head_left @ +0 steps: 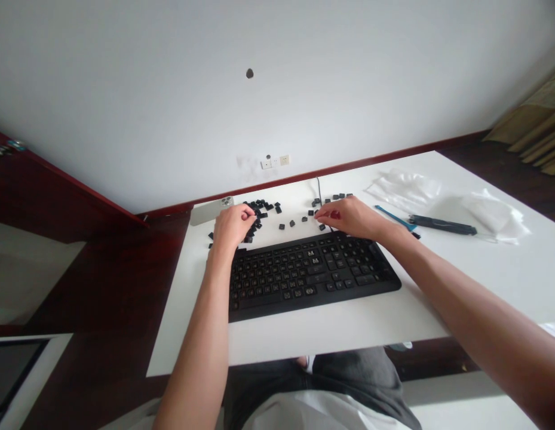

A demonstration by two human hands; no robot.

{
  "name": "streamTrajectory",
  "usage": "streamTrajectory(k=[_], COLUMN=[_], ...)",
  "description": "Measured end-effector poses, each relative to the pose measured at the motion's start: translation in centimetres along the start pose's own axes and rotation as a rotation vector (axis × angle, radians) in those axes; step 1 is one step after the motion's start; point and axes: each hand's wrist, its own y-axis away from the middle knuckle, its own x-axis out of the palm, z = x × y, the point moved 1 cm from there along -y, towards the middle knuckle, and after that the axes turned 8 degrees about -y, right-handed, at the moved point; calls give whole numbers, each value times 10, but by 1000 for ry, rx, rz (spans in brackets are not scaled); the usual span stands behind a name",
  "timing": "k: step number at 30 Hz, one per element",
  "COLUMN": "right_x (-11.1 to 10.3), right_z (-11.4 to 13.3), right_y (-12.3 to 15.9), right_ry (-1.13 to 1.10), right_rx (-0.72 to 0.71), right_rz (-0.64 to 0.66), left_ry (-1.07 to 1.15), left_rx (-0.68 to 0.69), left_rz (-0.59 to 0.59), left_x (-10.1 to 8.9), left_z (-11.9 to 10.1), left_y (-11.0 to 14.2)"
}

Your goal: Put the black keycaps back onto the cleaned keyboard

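A black keyboard [277, 272] lies on the white table, with many of its keys bare of caps. My left hand [232, 226] is over a pile of loose black keycaps [259, 206] behind the keyboard's left end. Its thumb and fingertips are pinched together; what is between them is too small to make out. Above the keyboard's right half, my right hand [349, 216] reaches in among scattered keycaps [304, 219]. Its fingertips meet close to several of these caps, and I cannot see what they hold.
Right of the keyboard are a blue tool [393, 217], a bundle of dark sticks [442, 225] and crumpled clear plastic bags [402, 188]. A phone [226, 202] lies at the back left. A cable [319, 190] runs to the table's back edge by the wall.
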Motion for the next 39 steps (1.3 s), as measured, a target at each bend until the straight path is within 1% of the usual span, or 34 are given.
streamTrajectory(k=[2, 4, 7, 9, 13, 15, 17, 21, 24, 26, 28, 31, 35, 39], right_x=[0, 0, 0, 1, 4, 4, 4, 11, 28, 39, 45, 44, 35, 31], right_z=[1, 2, 1, -1, -8, -8, -3, 19, 31, 31, 25, 12, 3, 8], right_y=[0, 0, 0, 0, -4, -12, -25, -63, -90, -100, -104, -104, -103, -103], right_ry=[0, 0, -3, -5, -20, -52, -65, 3, 67, 124, 180, 199, 181, 177], right_rx=[-1, 2, -1, -9, -29, -36, -54, -191, -266, -284, -291, -271, -230, -186], right_rz=[4, 10, 7, -6, -57, -79, -85, -11, 60, 108, 170, 227, 227, 230], left_ry=[-43, -56, -86, -111, -107, -109, -119, -98, -64, -36, -5, 14, 19, 11], left_rx=[-46, -33, -6, -15, -14, 11, 44, 124, 158, 166, 170, 166, 197, 226], left_rz=[-4, 33, 104, 126, 116, 113, 109, 82, 100, 122, 142, 157, 148, 120], left_x=[-7, -7, 1, 7, 13, 15, 18, 23, 24, 23, 20, 18, 19, 22], left_z=[4, 2, -6, -9, -11, -12, -15, -18, -20, -20, -21, -22, -25, -26], left_y=[0, 1, 3, 4, 3, 4, 4, 6, 5, 5, 5, 6, 7, 8])
